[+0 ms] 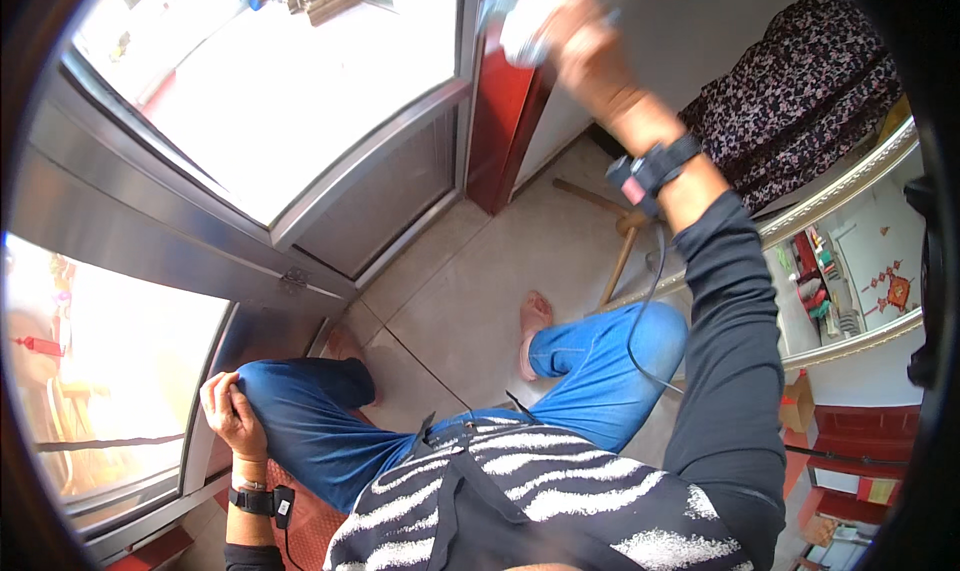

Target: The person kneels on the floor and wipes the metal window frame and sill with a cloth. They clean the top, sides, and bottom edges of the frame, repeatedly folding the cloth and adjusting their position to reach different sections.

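My right hand [585, 42] is raised at the top, its fingers closed on a crumpled white and light-blue cloth [525, 27], both blurred. The cloth is in front of the red door frame [504, 113]; whether it touches the frame I cannot tell. My left hand [234, 413] rests on my left knee, fingers bent over the blue jeans [289, 406], with nothing visible in it. Each wrist wears a black strap with a small device and a cable.
A metal-framed glass door [367, 173] stands ahead and to the left. At the right are a floral cloth [787, 98], a wooden-legged stand [619, 263] and an ornate-framed mirror [847, 271]. A red textured seat [307, 511] is beneath me. My bare feet are on floor tiles [442, 331].
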A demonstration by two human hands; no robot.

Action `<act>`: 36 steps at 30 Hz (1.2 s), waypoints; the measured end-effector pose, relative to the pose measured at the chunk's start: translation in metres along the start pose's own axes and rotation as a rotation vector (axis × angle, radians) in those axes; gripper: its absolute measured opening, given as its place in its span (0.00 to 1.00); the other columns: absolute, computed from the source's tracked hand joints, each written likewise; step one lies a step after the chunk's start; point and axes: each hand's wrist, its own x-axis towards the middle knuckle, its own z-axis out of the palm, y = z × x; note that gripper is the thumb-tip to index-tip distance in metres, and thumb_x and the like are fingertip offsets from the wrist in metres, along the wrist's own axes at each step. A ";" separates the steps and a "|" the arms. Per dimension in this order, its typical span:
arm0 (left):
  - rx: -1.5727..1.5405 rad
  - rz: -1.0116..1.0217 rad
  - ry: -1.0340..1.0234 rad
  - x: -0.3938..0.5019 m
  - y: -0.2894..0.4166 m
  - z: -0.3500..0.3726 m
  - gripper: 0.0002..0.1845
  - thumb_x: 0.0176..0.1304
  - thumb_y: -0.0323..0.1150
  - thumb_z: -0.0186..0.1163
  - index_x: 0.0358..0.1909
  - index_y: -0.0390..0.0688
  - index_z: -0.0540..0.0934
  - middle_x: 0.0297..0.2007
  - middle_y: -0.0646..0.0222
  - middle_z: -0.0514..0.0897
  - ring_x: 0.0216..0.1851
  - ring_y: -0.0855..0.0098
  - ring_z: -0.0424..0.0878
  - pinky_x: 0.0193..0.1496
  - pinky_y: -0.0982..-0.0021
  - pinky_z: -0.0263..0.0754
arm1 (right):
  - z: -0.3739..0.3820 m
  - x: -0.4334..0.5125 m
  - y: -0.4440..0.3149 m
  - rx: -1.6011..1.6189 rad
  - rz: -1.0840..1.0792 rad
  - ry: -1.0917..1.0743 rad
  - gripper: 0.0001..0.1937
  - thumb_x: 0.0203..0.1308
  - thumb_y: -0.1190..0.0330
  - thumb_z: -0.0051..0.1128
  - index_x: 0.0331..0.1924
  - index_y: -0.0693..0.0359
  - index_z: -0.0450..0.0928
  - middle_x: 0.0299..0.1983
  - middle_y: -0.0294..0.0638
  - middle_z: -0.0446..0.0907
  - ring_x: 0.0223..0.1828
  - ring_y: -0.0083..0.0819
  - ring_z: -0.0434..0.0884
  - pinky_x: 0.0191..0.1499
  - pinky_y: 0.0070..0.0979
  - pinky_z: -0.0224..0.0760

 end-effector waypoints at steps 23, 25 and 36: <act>0.030 0.011 -0.057 0.008 0.012 0.009 0.11 0.72 0.21 0.52 0.47 0.35 0.84 0.47 0.56 0.82 0.48 0.59 0.81 0.55 0.64 0.77 | 0.128 -0.039 -0.042 -0.726 -0.160 -0.447 0.09 0.53 0.68 0.61 0.38 0.56 0.87 0.42 0.38 0.84 0.49 0.36 0.80 0.52 0.34 0.72; 0.042 0.003 -0.064 0.006 0.011 0.008 0.11 0.72 0.21 0.52 0.47 0.35 0.84 0.47 0.56 0.82 0.48 0.59 0.81 0.55 0.64 0.76 | 0.148 -0.060 -0.067 -0.479 -0.156 -0.669 0.08 0.54 0.67 0.61 0.37 0.55 0.88 0.37 0.36 0.83 0.48 0.36 0.79 0.50 0.31 0.70; 0.000 -0.013 -0.062 0.003 -0.003 0.003 0.11 0.72 0.21 0.52 0.48 0.34 0.84 0.47 0.55 0.81 0.49 0.59 0.81 0.56 0.63 0.76 | 0.132 -0.022 -0.039 -0.702 -0.017 -0.571 0.09 0.52 0.67 0.61 0.37 0.54 0.88 0.40 0.36 0.86 0.52 0.36 0.78 0.50 0.37 0.68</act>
